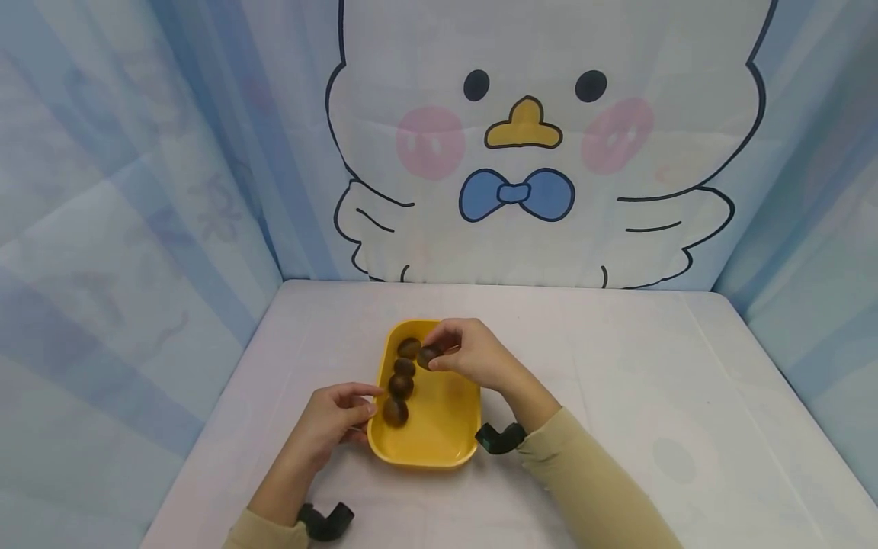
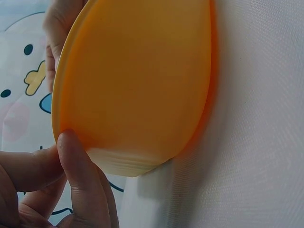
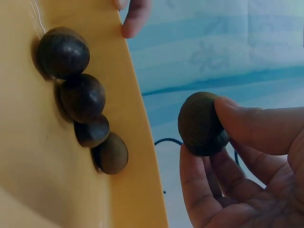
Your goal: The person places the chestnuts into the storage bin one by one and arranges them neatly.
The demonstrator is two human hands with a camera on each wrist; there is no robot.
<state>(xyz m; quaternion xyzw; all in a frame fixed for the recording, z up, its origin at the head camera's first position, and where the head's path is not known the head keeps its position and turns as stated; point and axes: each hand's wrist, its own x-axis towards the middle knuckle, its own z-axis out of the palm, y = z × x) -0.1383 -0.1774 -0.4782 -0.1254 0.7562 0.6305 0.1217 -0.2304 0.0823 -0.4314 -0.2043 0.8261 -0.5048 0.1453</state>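
Observation:
A yellow tray (image 1: pixel 439 427) stands on the white-covered table. Along its left side several round brown chestnuts (image 1: pixel 401 386) lie in a row, touching one another; the right wrist view shows their glossy dark shells. My right hand (image 1: pixel 473 354) is over the tray's far part and pinches one more chestnut (image 3: pixel 202 124) between thumb and fingertips, raised off the tray floor. My left hand (image 1: pixel 339 415) is at the tray's left edge, where bent fingers and thumb hold the rim. From the left wrist, the tray's outer wall (image 2: pixel 137 85) fills much of the view, hiding the chestnuts.
Pale cloth covers the table (image 1: pixel 617 381) around the tray. Blue-and-white curtains (image 1: pixel 103 267) hang at the left, right and back, the back one printed with a cartoon bird. Dark devices (image 1: pixel 328 522) sit at both wrists.

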